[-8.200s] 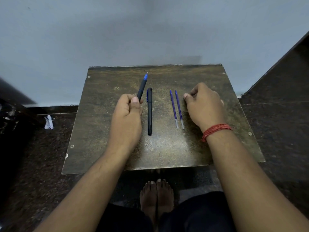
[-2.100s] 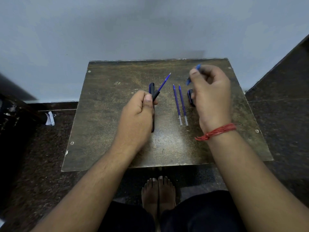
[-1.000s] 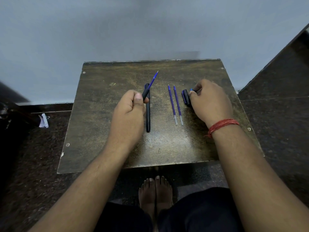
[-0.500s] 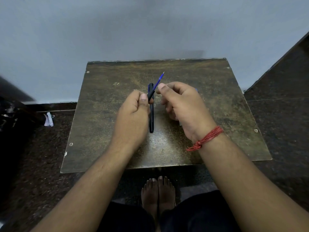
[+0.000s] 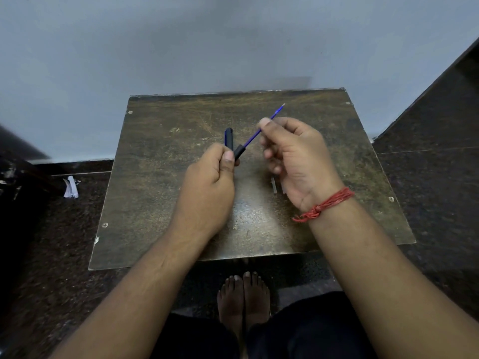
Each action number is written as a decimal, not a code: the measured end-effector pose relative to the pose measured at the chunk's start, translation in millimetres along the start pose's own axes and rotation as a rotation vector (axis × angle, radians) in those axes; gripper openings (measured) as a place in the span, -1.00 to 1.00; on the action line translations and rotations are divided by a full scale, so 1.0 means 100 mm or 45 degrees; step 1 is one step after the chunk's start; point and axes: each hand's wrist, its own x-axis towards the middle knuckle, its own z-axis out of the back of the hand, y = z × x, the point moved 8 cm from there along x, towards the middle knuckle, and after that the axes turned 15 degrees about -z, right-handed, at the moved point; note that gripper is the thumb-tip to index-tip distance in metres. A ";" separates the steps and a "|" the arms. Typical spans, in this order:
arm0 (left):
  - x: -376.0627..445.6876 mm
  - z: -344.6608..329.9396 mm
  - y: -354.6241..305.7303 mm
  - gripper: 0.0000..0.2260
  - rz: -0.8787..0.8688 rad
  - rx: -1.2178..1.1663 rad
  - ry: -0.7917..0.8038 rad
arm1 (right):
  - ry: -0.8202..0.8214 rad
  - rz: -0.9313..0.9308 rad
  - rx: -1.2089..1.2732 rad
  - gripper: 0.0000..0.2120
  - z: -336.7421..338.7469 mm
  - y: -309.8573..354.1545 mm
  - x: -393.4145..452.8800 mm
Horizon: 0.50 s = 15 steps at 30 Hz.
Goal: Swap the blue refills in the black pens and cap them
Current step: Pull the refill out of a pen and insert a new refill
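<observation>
With the left hand (image 5: 207, 187) fisted round the pen (image 5: 239, 152) above the surface (image 5: 155, 203) and the right hand (image 5: 295, 156) fingers pinching the half-out refill (image 5: 255, 136), draw it straight along the barrel, never sideways, to avoid bending it.

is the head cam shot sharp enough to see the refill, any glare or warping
Head view: the blue refill between both hands reads clearly, though its tip is slightly soft; a dull sheen sits on the table near its front edge; wide-angle warping bends the table edges and stretches the forearms; the left floor corner falls into deep shadow.
</observation>
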 end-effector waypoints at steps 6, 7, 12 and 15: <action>-0.01 0.01 -0.02 -0.74 -0.010 0.021 0.032 | -0.213 0.032 0.339 -0.87 0.40 0.07 0.08; -0.01 0.01 -0.02 -0.74 -0.009 0.025 0.030 | -0.227 0.036 0.369 -0.88 0.44 0.08 0.08; 0.00 0.03 -0.01 -0.74 -0.008 0.047 0.018 | -0.378 0.106 0.245 -0.87 0.64 0.18 0.09; 0.00 0.05 -0.01 -0.73 -0.005 0.043 0.004 | -0.672 0.270 -0.215 -0.89 0.87 0.35 0.06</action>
